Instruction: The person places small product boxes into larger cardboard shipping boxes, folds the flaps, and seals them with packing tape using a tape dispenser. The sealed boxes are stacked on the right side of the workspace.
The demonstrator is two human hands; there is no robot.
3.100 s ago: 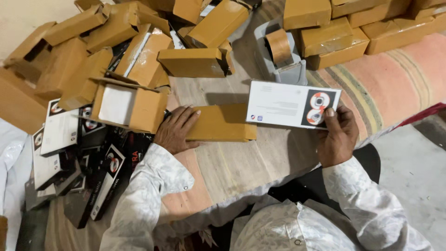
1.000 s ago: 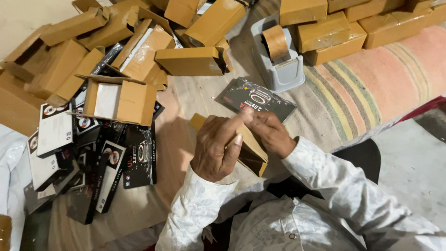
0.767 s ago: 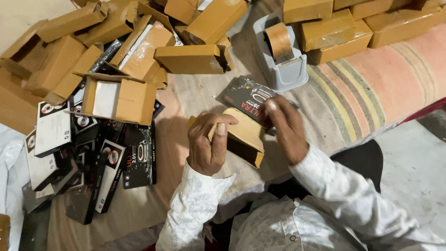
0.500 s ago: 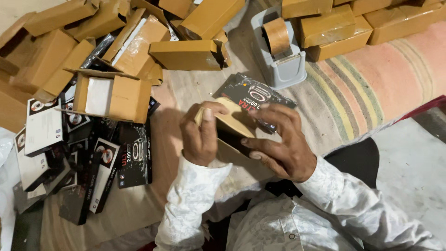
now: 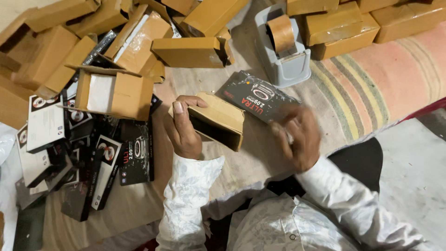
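Head camera, steep downward view, close over hands (image 5: 241, 132).

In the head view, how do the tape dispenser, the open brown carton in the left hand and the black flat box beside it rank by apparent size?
1. Tape dispenser.
2. Open brown carton and black flat box: alike, so unranked; the right hand hides part of the box.

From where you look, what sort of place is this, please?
Probably a small packing spot on the floor of a home or workshop. Many brown cardboard boxes lie piled about, a grey tape dispenser stands ready, and black product boxes lie stacked. The left hand holds an open carton.
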